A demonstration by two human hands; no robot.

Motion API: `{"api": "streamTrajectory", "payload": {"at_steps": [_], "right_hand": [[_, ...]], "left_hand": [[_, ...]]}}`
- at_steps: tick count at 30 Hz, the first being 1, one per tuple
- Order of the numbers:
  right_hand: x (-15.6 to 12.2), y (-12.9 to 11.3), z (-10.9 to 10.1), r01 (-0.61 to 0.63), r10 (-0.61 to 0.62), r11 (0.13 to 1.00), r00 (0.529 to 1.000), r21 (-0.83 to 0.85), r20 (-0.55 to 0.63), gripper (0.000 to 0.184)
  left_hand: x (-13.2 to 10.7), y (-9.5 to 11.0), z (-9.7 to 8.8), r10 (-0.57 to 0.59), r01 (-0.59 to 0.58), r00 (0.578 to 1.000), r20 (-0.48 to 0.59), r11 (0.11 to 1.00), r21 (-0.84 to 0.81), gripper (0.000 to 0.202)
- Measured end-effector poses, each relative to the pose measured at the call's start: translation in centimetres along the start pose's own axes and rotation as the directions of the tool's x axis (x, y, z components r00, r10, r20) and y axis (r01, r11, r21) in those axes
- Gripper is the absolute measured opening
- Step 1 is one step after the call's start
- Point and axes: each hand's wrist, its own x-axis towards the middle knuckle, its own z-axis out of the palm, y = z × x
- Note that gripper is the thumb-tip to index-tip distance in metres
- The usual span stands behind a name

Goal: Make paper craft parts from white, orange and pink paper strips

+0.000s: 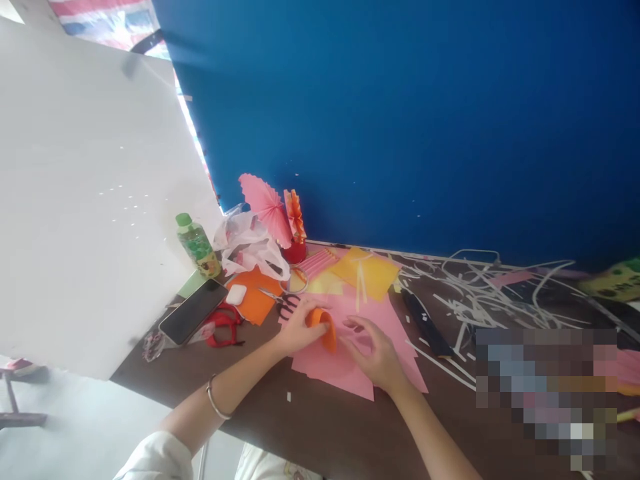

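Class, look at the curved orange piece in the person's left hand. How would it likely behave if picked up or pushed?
The orange piece looks like thin paper, so it is probably very light. Its curve suggests it bends easily and might crease if the left hand squeezed hard. Being rounded, it could rock or roll if pushed across the pink sheets.

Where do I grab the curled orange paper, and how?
I'd pinch the curled orange paper gently by its lower right edge, coming from the right. The left hand holds its left side, leaving that edge free, and the right hand is close by, open. The paper looks thin and bent, so a hard squeeze might crease it.
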Motion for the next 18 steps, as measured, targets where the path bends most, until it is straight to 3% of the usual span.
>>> {"api": "streamTrajectory", "payload": {"at_steps": [3, 7, 11, 15, 18], "right_hand": [[-0.2, 0.0, 0.2, 0.02, -0.021, 0.999, 1.0, 0.024, 0.005, 0.029], [-0.5, 0.0, 0.7, 0.077, -0.078, 0.997, 0.995, 0.007, 0.064, 0.043], [-0.5, 0.4, 1.4, 0.152, -0.162, 0.98, 0.984, -0.129, -0.07, 0.024], [0.0, 1.1, 0.4, 0.276, -0.34, 0.918, 0.918, -0.285, -0.205, 0.017], [0.6, 1.6, -0.9, 0.371, -0.427, 0.834, 0.903, -0.408, -0.053, 0.02]], "left_hand": [[0.0, -0.2, 0.6, 0.027, -0.027, 0.999, -0.036, 1.0, -0.007, 0.026], [-0.2, -0.1, 0.6, 0.131, -0.131, 0.99, 0.057, 0.991, -0.008, 0.036], [-0.3, 0.0, -0.2, 0.216, -0.213, 0.972, 0.094, 0.976, -0.04, 0.046], [-0.3, -0.5, -1.6, 0.271, -0.288, 0.956, 0.114, 0.943, 0.165, 0.033], [-0.1, -0.9, -2.4, 0.314, -0.399, 0.912, 0.265, 0.83, 0.39, 0.025]]}}
